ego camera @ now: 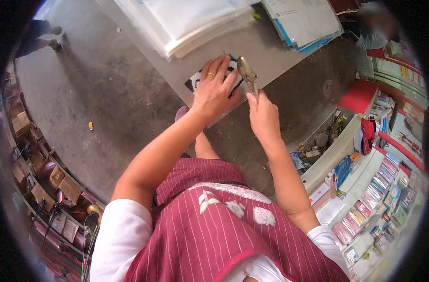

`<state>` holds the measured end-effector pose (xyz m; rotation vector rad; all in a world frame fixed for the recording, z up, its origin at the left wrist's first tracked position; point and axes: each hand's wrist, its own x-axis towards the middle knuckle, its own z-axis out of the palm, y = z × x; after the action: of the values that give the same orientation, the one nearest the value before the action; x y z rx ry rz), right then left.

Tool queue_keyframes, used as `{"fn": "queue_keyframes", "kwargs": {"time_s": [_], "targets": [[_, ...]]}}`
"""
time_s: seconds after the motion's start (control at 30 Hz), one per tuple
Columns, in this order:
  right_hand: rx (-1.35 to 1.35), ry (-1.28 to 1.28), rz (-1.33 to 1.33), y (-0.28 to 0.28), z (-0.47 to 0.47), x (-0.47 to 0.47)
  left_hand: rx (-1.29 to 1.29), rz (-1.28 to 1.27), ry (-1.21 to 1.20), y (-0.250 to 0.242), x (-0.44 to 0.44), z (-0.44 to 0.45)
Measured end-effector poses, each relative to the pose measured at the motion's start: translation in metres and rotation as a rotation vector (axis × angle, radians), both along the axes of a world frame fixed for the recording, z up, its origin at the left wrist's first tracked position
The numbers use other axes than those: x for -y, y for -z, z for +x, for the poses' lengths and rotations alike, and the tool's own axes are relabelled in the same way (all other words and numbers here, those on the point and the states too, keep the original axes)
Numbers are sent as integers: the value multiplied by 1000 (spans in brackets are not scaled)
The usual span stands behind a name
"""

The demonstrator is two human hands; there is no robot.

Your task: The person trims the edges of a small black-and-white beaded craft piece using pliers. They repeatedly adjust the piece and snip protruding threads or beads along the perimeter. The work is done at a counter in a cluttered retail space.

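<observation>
My left hand (214, 86), with a ring on one finger, lies flat over a black-and-white patterned flat piece (196, 78) at the near corner of a grey table (172, 70). Much of the piece is hidden under my palm and fingers. In my right hand (264, 118) is a metal tool (248, 70) with a broad, rounded head; its exact kind is unclear. The tool's head is beside the fingers of my left hand, over the table's edge area. Whether it touches the piece cannot be told.
Stacked clear plastic sheets or bags (193, 31) and blue-edged packets (306, 23) lie farther back on the table. Shelves of packaged goods (362, 208) line the right, boxes (69, 188) the left. Another person's legs (41, 42) show at upper left. A small yellow object (91, 126) lies on the floor.
</observation>
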<state>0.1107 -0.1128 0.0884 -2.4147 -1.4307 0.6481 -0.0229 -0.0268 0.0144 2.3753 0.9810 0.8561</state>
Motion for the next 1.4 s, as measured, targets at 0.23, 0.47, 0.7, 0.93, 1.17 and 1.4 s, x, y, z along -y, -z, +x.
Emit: {"fn": "queue_keyframes", "kwargs": {"time_s": [0.23,0.47,0.7,0.93,1.17,1.4], "targets": [[-19,12,17,-26,-8,-21,6,17,7,3,2,-2],[-120,103,105,4,-6,4,2,12,7,4,2,-2],[-133,91,170,27,-5,13,-5,9,11,4,2,-3],[-29,57,163,39,-3,4,-12,15,9,6,1,-2],[-115,73,156,21,-7,7,-11,5,2,5,2,-2],[-42,49,206,28,-14,6,-3,9,8,5,2,-1]]}}
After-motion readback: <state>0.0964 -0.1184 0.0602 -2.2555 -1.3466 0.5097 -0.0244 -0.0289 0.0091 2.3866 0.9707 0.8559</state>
